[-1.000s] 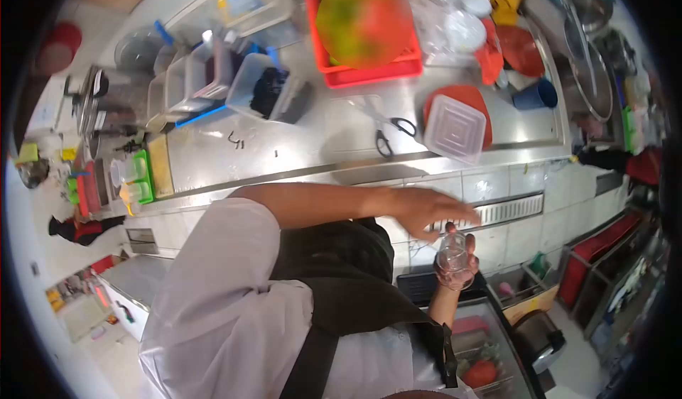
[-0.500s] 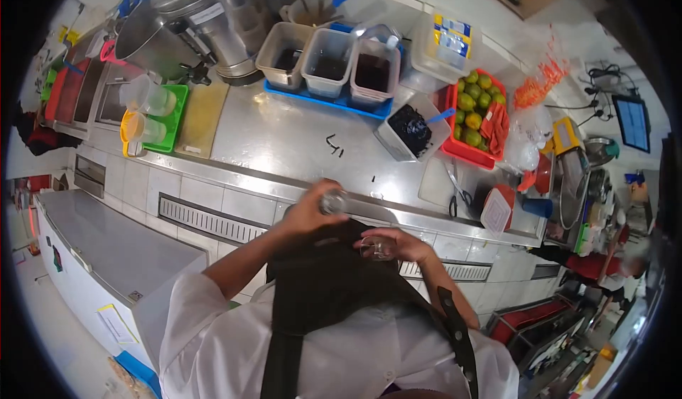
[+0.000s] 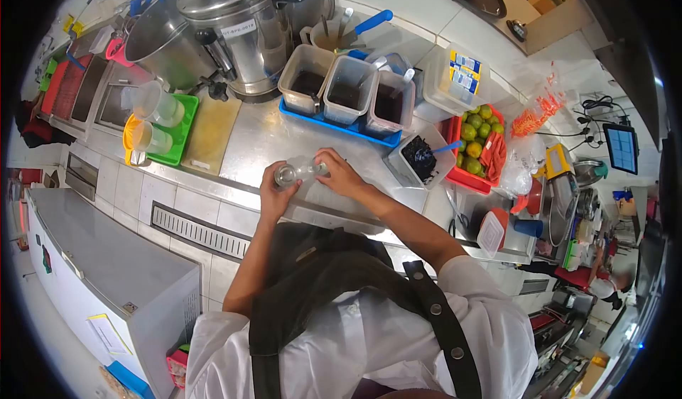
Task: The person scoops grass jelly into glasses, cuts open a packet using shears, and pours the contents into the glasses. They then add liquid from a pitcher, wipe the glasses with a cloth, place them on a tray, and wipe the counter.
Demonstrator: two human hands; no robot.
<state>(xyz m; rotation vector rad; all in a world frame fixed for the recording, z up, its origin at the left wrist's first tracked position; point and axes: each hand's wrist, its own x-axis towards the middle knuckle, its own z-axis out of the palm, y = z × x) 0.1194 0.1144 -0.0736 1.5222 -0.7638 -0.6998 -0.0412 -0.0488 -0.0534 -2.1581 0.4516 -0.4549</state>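
Both my hands hold clear plastic cups over the front part of the steel counter (image 3: 277, 140). My left hand (image 3: 272, 193) grips one clear cup (image 3: 288, 175) lying on its side. My right hand (image 3: 339, 173) holds the other end, where a second clear cup (image 3: 317, 166) meets the first; whether they are nested I cannot tell. Just beyond them stands a blue tray (image 3: 334, 123) with three tubs of dark liquid.
A big steel urn (image 3: 238, 26) stands at the back. A green tray (image 3: 177, 126) with jugs and a cutting board (image 3: 212, 133) lie to the left. To the right are a tub of dark jelly (image 3: 418, 159) and a red basket of limes (image 3: 474, 143). A chest freezer (image 3: 99, 257) sits lower left.
The view swung from the right of the counter to the urn side. My hands rose from my waist to the counter and brought the two cups together.
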